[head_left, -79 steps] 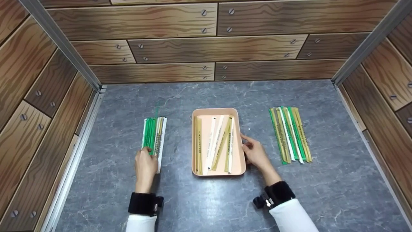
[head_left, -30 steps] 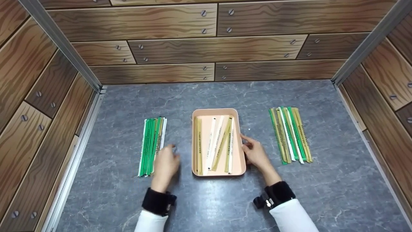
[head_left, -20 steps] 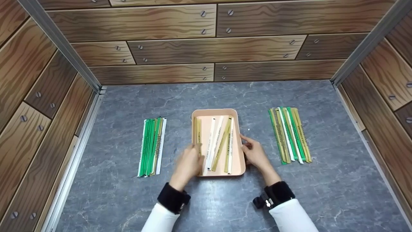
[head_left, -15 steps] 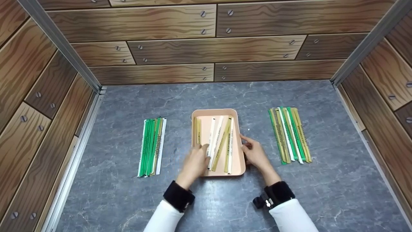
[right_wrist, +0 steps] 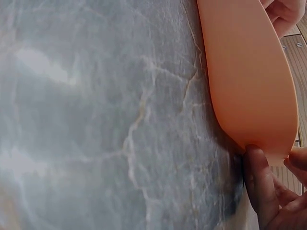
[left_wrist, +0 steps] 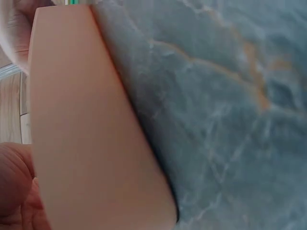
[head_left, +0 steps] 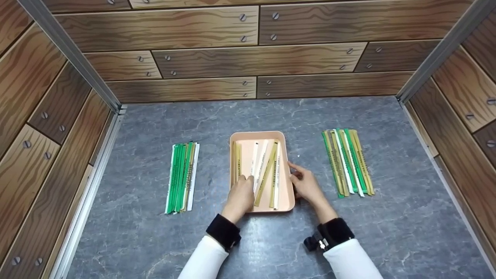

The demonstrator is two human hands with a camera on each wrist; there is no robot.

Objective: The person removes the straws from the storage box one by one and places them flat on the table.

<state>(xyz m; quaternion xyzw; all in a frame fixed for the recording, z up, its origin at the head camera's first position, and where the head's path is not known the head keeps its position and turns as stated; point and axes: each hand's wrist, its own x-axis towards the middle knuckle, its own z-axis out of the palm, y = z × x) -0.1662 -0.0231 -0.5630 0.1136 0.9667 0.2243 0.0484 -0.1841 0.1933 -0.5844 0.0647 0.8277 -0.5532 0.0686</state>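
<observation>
Slim printed sticks like wrapped straws lie in a shallow peach tray [head_left: 259, 135]. My left hand [head_left: 240, 197] reaches over the tray's front left part, its thumb and index finger pinching the lower part of a white wrapped straw [head_left: 255, 155]. The hand covers that end. Beside it lie more white sticks and several gold wrapped straws [head_left: 265, 174]. My right hand [head_left: 308, 186] holds the tray at its right side, with fingers [right_wrist: 261, 177] on the outer wall and rim. In the left wrist view the tray's wall [left_wrist: 91, 124] hides the inside.
On the left lies a stack of mostly green wrapped straws [head_left: 179, 178], with gold and white ones at its right edge. A mixed fan of green, gold and white wrapped straws [head_left: 348, 162] lies on the right. Wood-patterned panels [head_left: 205, 89] border the grey marbled table [head_left: 255, 248].
My left hand has moved right from the left stack into the tray, closing on a white wrapped straw. A green straw now lies on the left stack. The right hand stays put.
</observation>
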